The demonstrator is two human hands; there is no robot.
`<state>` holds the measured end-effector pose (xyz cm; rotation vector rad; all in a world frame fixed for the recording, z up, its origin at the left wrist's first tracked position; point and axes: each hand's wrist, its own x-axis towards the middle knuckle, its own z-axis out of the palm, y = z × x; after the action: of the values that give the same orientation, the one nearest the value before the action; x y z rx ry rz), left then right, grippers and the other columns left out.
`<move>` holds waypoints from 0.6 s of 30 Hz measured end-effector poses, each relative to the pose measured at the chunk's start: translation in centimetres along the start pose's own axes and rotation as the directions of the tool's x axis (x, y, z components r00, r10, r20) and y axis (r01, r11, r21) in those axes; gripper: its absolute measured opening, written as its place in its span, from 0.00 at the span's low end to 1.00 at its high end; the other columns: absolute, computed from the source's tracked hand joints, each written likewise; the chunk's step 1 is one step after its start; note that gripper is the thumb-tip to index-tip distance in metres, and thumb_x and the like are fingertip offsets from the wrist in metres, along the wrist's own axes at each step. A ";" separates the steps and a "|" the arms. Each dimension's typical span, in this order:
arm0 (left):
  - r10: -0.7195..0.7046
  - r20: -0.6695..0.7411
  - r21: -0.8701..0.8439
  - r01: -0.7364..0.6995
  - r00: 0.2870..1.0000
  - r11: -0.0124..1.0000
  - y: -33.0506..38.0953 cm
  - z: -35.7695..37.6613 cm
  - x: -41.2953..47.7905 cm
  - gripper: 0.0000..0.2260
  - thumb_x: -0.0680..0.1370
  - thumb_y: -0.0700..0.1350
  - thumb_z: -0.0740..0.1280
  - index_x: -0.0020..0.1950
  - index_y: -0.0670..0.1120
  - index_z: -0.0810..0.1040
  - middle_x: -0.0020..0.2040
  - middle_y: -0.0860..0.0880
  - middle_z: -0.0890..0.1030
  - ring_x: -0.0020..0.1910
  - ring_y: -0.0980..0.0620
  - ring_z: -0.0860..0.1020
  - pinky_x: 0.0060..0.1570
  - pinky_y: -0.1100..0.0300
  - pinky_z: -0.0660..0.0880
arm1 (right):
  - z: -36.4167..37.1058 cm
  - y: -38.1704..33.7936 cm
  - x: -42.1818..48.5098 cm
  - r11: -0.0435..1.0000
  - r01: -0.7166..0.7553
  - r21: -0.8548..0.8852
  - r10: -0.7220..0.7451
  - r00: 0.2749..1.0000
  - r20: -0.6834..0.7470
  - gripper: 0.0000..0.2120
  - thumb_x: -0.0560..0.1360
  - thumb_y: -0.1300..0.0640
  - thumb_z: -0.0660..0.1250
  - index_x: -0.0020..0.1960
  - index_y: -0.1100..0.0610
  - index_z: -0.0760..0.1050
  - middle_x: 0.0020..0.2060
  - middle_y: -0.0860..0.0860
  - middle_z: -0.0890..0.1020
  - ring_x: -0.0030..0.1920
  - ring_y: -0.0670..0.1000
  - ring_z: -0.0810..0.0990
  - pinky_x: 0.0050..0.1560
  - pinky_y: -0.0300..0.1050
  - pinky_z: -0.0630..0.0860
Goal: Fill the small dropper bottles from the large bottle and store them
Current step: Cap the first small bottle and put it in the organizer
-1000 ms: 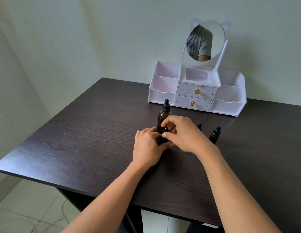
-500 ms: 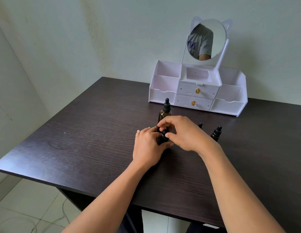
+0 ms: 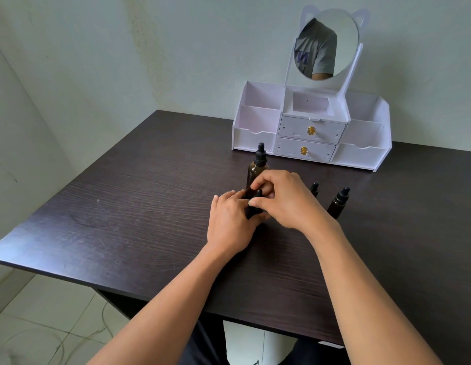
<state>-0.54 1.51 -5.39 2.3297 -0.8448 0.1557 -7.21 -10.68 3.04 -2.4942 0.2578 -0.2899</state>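
Dark wooden table [image 3: 150, 206], tiled floor [image 3: 44, 325].

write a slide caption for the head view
Left hand holds a small dropper bottle while right hand pinches its cap.

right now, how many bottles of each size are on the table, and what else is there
large dropper bottle: 1
small dropper bottle: 3
white organiser with mirror: 1
total: 5

Dark table [image 3: 123, 219] carries dropper bottles [image 3: 338, 204] and white organizer [image 3: 360, 154].
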 end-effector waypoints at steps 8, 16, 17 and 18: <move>-0.006 -0.031 -0.021 0.005 1.000 1.000 0.5 -0.5 -0.3 0.18 0.74 0.59 0.70 0.59 0.52 0.81 0.60 0.51 0.81 0.67 0.47 0.72 0.71 0.42 0.60 | 0.3 -0.2 -0.2 1.000 -0.024 -0.008 0.024 0.999 -0.024 0.12 0.72 0.51 0.76 0.52 0.47 0.78 0.37 0.42 0.78 0.39 0.43 0.80 0.45 0.43 0.78; -0.017 -0.021 -0.017 0.017 1.000 1.000 0.7 -0.6 -0.4 0.18 0.74 0.57 0.70 0.60 0.51 0.81 0.62 0.49 0.80 0.67 0.46 0.72 0.72 0.42 0.60 | 0.1 -0.4 -0.2 0.999 -0.028 -0.032 0.027 0.999 -0.016 0.10 0.72 0.51 0.76 0.52 0.48 0.78 0.36 0.44 0.79 0.37 0.42 0.79 0.42 0.42 0.78; -0.017 -0.017 -0.015 0.017 1.000 1.000 0.7 -0.7 -0.4 0.18 0.74 0.57 0.70 0.60 0.51 0.81 0.62 0.49 0.80 0.67 0.46 0.72 0.72 0.42 0.60 | 0.1 -0.4 -0.2 0.999 -0.027 -0.034 0.027 1.000 -0.016 0.10 0.72 0.51 0.76 0.52 0.48 0.78 0.36 0.44 0.79 0.37 0.43 0.79 0.42 0.42 0.78; -0.016 -0.017 -0.016 0.015 1.000 1.000 0.8 -0.7 -0.4 0.17 0.74 0.57 0.70 0.60 0.51 0.81 0.62 0.49 0.80 0.66 0.46 0.72 0.72 0.42 0.60 | 0.1 -0.4 -0.1 0.999 -0.027 -0.036 0.027 1.000 -0.017 0.10 0.72 0.50 0.76 0.52 0.48 0.78 0.37 0.44 0.79 0.38 0.43 0.79 0.43 0.43 0.78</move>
<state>-1.25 1.69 -4.59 2.3165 -0.8168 0.1612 -7.26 -10.25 3.18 -2.5232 0.3055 -0.2968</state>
